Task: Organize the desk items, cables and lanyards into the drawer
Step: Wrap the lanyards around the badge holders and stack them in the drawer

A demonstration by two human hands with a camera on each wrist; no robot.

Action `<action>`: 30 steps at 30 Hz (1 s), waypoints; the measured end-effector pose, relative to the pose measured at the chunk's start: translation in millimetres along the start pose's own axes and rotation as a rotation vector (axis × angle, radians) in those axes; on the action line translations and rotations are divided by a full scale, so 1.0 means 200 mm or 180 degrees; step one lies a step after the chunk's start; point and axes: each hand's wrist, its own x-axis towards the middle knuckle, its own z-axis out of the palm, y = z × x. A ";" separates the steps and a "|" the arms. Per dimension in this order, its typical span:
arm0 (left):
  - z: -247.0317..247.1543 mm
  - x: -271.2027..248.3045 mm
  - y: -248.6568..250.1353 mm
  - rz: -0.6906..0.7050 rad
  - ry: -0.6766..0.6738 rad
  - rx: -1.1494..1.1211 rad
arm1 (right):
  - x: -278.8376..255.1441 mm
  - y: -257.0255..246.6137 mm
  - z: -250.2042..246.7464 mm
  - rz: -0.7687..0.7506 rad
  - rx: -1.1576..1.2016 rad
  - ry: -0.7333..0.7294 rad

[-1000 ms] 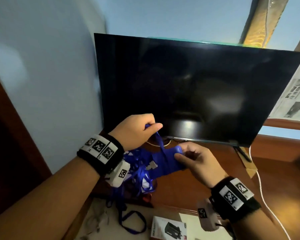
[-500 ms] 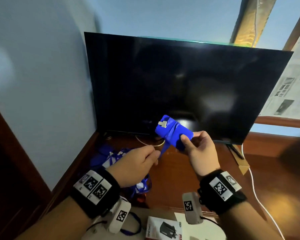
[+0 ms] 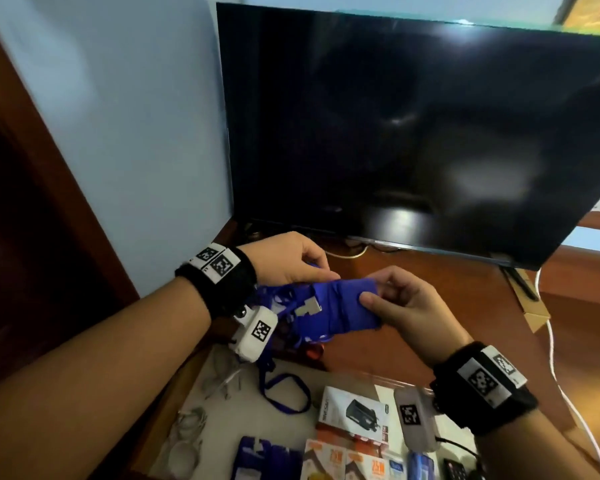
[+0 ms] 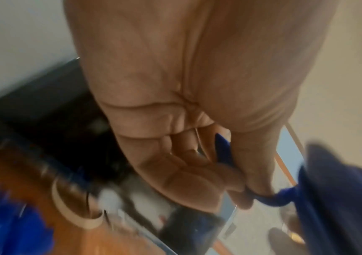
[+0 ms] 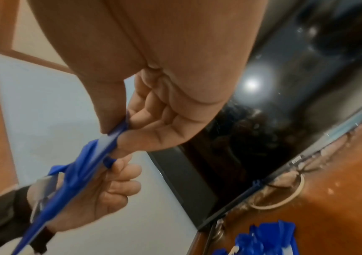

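Both hands hold a folded blue lanyard bundle (image 3: 340,306) with a metal clip above the wooden desk (image 3: 430,323). My right hand (image 3: 392,303) pinches its right end between thumb and fingers. My left hand (image 3: 312,268) pinches a strap of the bundle (image 4: 271,200) at the upper left. In the right wrist view the bundle (image 5: 101,146) runs from my right hand (image 5: 119,132) down past the left hand's fingers (image 5: 119,174). More blue lanyards (image 3: 284,327) lie tangled on the desk under the left wrist. The open drawer (image 3: 243,420) lies below, with a blue lanyard loop (image 3: 284,393) in it.
A black monitor (image 3: 413,126) stands at the back of the desk. The drawer holds a white charger box (image 3: 354,410), orange packets (image 3: 343,459), a folded blue lanyard bundle (image 3: 264,459) and pale cables (image 3: 187,431). A white cable (image 3: 555,368) runs along the desk's right side.
Both hands have come down from in front of the screen toward the desk. The left hand has moved up to the bundle's top left. The view has tilted down, showing more of the drawer.
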 end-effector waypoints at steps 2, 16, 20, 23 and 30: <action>0.12 0.00 -0.12 -0.0042 0.0143 -0.0962 | -0.02 0.06 0.03 0.0116 0.0348 0.0076; 0.54 -0.17 -0.42 -0.0609 0.1295 -0.4250 | -0.09 0.42 0.36 0.1400 0.1279 0.1069; 0.63 -0.23 -0.62 -0.0742 0.1233 -0.3256 | -0.13 0.53 0.44 0.1916 0.0753 0.0719; 0.67 -0.29 -0.77 -0.0920 0.1069 -0.1917 | -0.16 0.64 0.46 0.2240 -0.0349 -0.0088; 0.84 -0.37 -1.17 -0.2243 -0.0518 -0.0052 | -0.20 0.85 0.37 0.1978 -0.2392 -0.0987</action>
